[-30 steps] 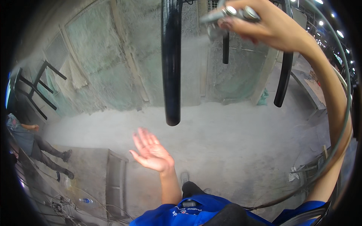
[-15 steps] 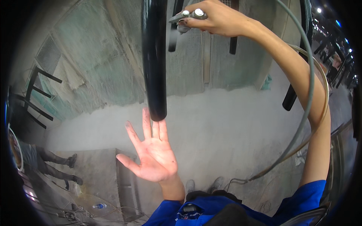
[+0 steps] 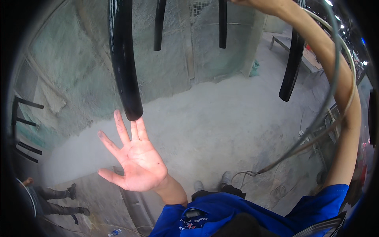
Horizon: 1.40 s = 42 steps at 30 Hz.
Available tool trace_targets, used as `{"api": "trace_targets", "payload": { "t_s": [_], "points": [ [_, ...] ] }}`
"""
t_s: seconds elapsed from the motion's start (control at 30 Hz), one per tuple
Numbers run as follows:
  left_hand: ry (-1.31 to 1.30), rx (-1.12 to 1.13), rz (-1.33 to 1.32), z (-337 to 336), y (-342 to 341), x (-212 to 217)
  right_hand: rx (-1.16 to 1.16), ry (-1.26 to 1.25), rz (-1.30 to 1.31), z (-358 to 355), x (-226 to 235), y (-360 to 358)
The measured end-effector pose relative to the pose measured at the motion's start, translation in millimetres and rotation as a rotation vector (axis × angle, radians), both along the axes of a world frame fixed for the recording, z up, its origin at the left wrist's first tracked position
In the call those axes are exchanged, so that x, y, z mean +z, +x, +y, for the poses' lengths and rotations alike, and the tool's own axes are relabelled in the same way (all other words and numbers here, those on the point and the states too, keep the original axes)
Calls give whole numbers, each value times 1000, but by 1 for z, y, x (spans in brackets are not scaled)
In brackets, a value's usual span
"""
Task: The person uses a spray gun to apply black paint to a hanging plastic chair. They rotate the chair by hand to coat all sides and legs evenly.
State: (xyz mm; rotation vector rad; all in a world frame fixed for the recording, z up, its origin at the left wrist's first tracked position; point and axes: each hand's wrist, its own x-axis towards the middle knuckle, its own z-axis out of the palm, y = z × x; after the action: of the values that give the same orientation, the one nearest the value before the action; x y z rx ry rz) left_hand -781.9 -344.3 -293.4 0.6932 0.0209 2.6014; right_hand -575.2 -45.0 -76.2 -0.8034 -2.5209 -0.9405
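Observation:
My left hand [image 3: 138,158] is open, palm up, fingers spread, at the lower end of a glossy black leg-like piece [image 3: 124,59]. Two of its fingertips go behind that end and are hidden; whether they press on it I cannot tell. At the top edge, the frame cuts off my right hand [image 3: 252,3], so its fingers and whatever they hold are out of sight. My right arm arches up from the right side. Three more black legs hang nearby: two at the back, one [image 3: 159,25] and another [image 3: 222,23], and one [image 3: 291,71] at right.
A hose [image 3: 316,132] loops beside my right arm down toward the floor. Dusty, greenish-grey sheeting [image 3: 79,59] covers the back wall. At lower left, another person's legs [image 3: 59,200] show; black frames [image 3: 27,122] stand at far left. A low table [image 3: 296,49] is at back right.
My right hand, shut on a spray gun half a second ago, has gone up mostly out of frame. The view has shifted; the black legs and my left hand appear farther left.

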Motion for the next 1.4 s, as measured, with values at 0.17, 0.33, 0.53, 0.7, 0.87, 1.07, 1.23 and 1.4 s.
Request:
{"api": "trace_targets", "payload": {
  "t_s": [0.17, 0.33, 0.53, 0.7, 0.87, 1.07, 1.23, 1.4],
  "points": [
    [-27, -24, 77, -1, -2, -1, 131, -171, -88, 15, -53, -1],
    [-26, -51, 77, -2, -9, -10, 51, -464, -15, 5, -85, 17],
    [-156, 6, 138, -17, -49, -18, 314, -626, 153, -71, -84, 13],
    [-192, -56, 97, -16, -57, -20, 596, -650, 677, -146, -48, 45],
    [-221, -43, 128, -18, -52, -14, 1010, -248, 1005, -151, -15, 53],
    [-197, -134, 23, -20, -57, -11, 1042, -487, 852, -118, -39, 27],
    [-138, 118, -82, -39, -63, -21, 1099, -580, 611, -108, -85, 38],
    [-225, 590, -110, -91, -60, -53, 1161, -764, 361, -146, -174, 85]
  ]
}}
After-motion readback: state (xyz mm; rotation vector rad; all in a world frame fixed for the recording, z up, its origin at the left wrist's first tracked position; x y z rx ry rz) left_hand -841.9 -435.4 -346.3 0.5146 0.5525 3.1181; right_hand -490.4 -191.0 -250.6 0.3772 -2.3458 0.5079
